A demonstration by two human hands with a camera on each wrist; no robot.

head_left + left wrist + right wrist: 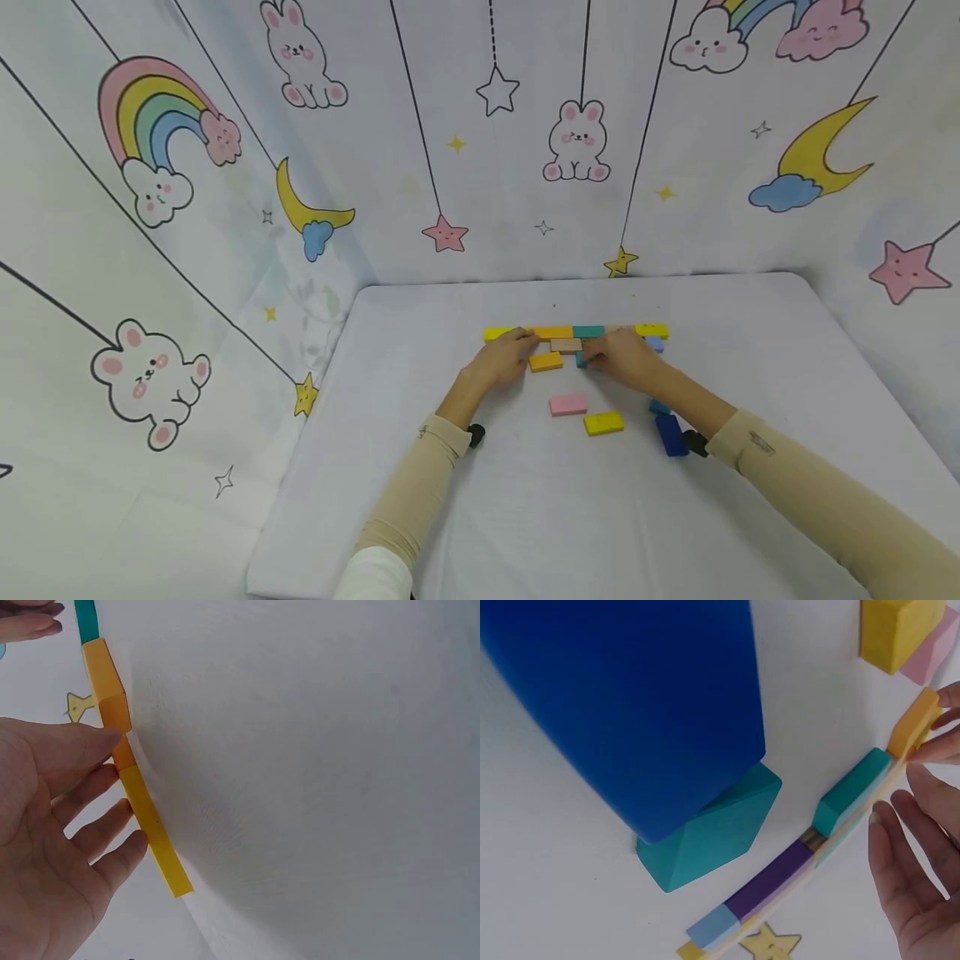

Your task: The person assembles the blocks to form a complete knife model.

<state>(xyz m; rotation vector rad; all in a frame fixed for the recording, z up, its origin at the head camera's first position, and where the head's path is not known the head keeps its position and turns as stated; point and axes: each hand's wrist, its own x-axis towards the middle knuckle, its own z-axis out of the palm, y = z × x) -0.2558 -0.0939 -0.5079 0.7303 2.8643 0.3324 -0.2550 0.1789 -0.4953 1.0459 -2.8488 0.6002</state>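
Note:
A row of coloured blocks lies across the far part of the table, with a yellow block point(497, 333) at its left end and another yellow block point(651, 330) at its right. My left hand point(501, 357) touches the left part of this row; in the left wrist view its thumb lies at an orange block point(105, 671) and its fingertips along a yellow block point(157, 832). My right hand point(622, 358) hovers over the middle, beside a wooden block point(566, 345) and a teal block point(855, 791). Nothing shows between its spread fingers point(889, 862) in the right wrist view.
Nearer me lie a pink block point(567, 405), a loose yellow block point(603, 423), and a dark blue block point(671, 436) beside another teal block point(660, 407). Purple point(772, 881) and light blue point(712, 926) blocks adjoin the row. A patterned cloth wall point(510, 192) stands behind the table.

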